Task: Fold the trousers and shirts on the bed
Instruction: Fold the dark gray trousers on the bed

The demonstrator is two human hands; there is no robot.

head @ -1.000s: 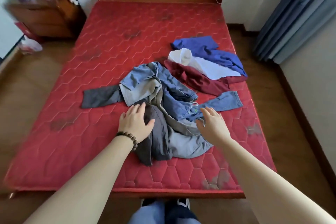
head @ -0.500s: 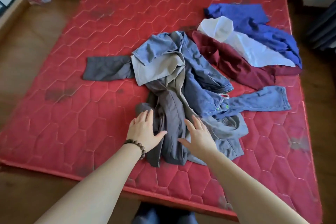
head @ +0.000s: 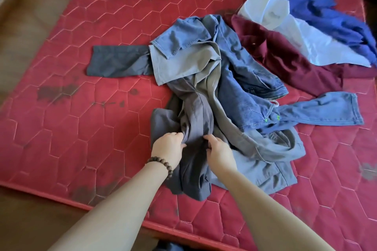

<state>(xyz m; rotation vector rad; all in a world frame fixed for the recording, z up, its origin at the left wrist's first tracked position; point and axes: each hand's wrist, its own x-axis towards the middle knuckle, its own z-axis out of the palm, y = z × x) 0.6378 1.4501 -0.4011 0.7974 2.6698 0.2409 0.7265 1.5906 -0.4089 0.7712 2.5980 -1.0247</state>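
Both hands, flat half a second ago, now grip: left hand point(head: 168, 147) and right hand point(head: 219, 150) pinch crumpled dark grey trousers point(head: 193, 120) near the stained red bed point(head: 85, 118) edge, wooden floor point(head: 26, 216) beside.

Both forearms are bare from the lower frame edge up to the wrists, with no sleeves in sight. The left hand point(head: 168, 150) has a bracelet point(head: 161, 164) of round, dark brown beads strung around its wrist, the beads matte and of even size. The right hand point(head: 220, 152) wears nothing on wrist or fingers point(head: 210, 138). At the bottom edge, between the two arms, a small patch of dark blue-grey clothing point(head: 169, 246) on the person's lower body shows; its kind cannot be told.
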